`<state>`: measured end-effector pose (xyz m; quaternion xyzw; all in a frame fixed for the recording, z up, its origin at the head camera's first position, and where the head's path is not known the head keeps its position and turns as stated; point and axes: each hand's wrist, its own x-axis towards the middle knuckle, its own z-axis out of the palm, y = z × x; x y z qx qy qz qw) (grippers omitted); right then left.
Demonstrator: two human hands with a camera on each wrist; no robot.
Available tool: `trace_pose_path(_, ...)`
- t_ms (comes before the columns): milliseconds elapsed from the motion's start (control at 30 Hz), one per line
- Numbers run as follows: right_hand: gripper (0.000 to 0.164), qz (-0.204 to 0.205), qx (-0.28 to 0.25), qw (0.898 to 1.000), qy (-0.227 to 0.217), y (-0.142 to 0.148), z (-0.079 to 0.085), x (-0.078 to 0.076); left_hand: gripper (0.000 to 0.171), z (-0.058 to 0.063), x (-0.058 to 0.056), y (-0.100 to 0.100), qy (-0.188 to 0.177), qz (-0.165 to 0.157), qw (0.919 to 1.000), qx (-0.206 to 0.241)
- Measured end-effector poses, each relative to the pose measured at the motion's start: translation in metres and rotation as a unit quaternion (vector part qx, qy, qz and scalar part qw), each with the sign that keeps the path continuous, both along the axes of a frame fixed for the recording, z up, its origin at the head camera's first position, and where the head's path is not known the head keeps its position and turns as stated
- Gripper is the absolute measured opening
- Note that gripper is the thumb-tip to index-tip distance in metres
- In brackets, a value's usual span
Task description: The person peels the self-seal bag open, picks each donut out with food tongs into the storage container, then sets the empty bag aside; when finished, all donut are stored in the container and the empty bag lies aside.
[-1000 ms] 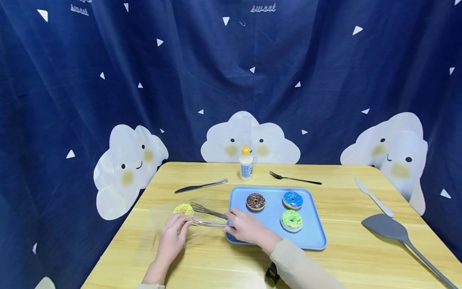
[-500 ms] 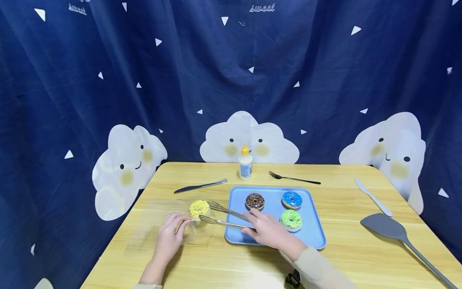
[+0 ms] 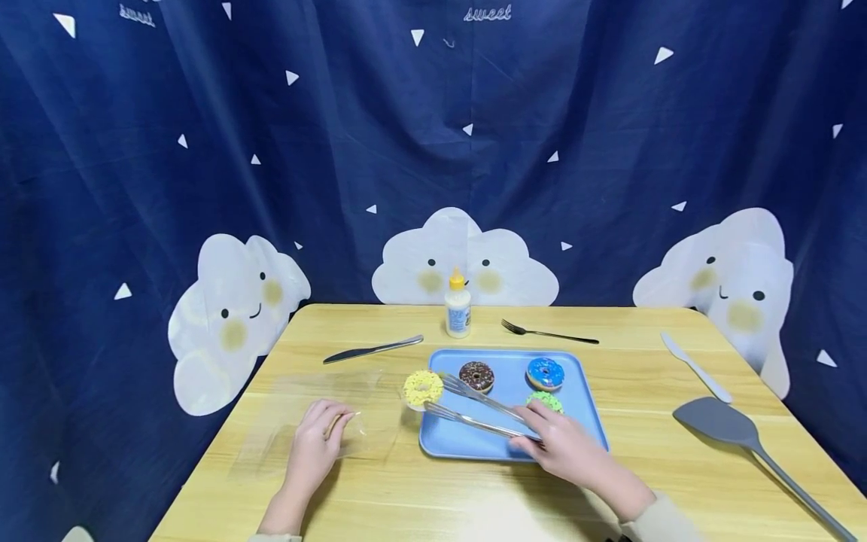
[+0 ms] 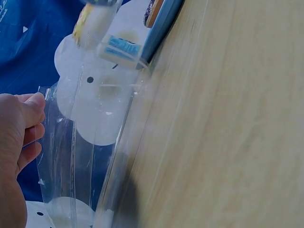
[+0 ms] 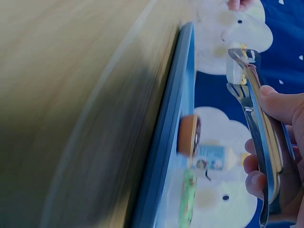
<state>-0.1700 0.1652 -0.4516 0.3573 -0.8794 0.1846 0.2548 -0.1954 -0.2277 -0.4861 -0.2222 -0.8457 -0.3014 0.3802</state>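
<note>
My left hand [image 3: 317, 443] pinches the edge of a clear plastic bag [image 4: 66, 147], which spreads over the table's left side in the head view. Metal tongs [image 5: 259, 118] are gripped by my right hand [image 3: 565, 444]. Between the tongs' tips hangs a yellow sprinkled donut [image 3: 423, 388], raised at the left edge of the blue tray [image 3: 447, 444]. On that tray lie a chocolate donut [image 3: 477, 375], a blue donut [image 3: 545, 373] and a green donut [image 3: 546, 400], the last partly hidden behind my right hand.
A glue-like bottle [image 3: 457, 309] with a yellow cap stands behind the tray. Around it lie a dark knife [image 3: 372, 349], a black fork [image 3: 550, 335], a white knife [image 3: 696, 366] and a grey spatula [image 3: 721, 423]. A blue curtain [image 3: 433, 113] hangs behind the table.
The tongs carried the yellow donut out of the plastic bag and rightward to the tray's left edge. My right hand moved right with them. My left hand stayed nearly in place, pinching the bag.
</note>
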Motion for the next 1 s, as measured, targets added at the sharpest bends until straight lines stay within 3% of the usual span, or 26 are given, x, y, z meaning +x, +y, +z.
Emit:
trace_pose_path(200, 0.044, -0.014, -0.018, 1.000, 0.006, 0.030, 0.001, 0.015, 0.014, 0.003, -0.001, 0.000, 0.004, -0.002, 1.0000, -0.006)
trace_pose_path(500, 0.040, -0.028, -0.024, 0.999, -0.025, 0.065, -0.006, 0.034, 0.018, 0.004, 0.000, 0.001, 0.015, -0.004, 0.9999, -0.008)
trace_pose_path(1000, 0.039, -0.030, 0.019, 0.999, -0.032, 0.064, -0.016, 0.036, 0.015, 0.002, -0.001, 0.001, -0.004, 0.001, 1.0000, -0.004)
